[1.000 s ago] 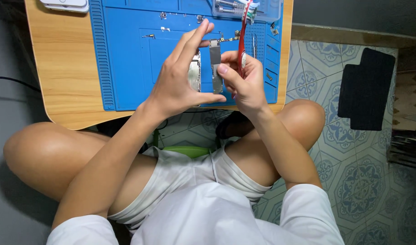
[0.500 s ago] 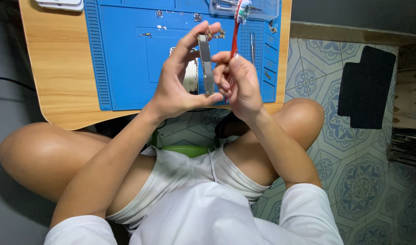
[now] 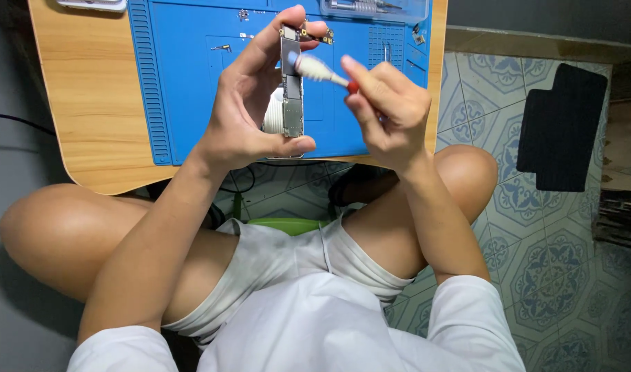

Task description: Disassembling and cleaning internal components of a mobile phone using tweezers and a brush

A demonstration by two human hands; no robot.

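The left hand [image 3: 250,114] is gripping a narrow circuit board [image 3: 290,83] upright between thumb and fingertips, lifted above the blue work mat [image 3: 191,76] rather than resting on it. The right hand [image 3: 387,110] is pinching a small brush [image 3: 319,70] with a red handle and pale bristles, and the bristle end is touching the upper part of the board.

Compared with a second ago, the board is being held higher and more squarely to the camera, and the red-handled tool, then standing nearly upright, is now lying across with its head on the board. This is indicating that brushing of the board's upper face is under way rather than being prepared.

A white round object [image 3: 272,118] is showing behind the board near the left palm; its nature cannot be told from this view, possibly a roll of tape. Small screws and parts are lying on the mat, which is covering the wooden worktop [image 3: 88,103]. A clear tool case [image 3: 374,8] is sitting at the mat's far edge. A dark mat [image 3: 560,127] is lying on the tiled floor [image 3: 535,275].
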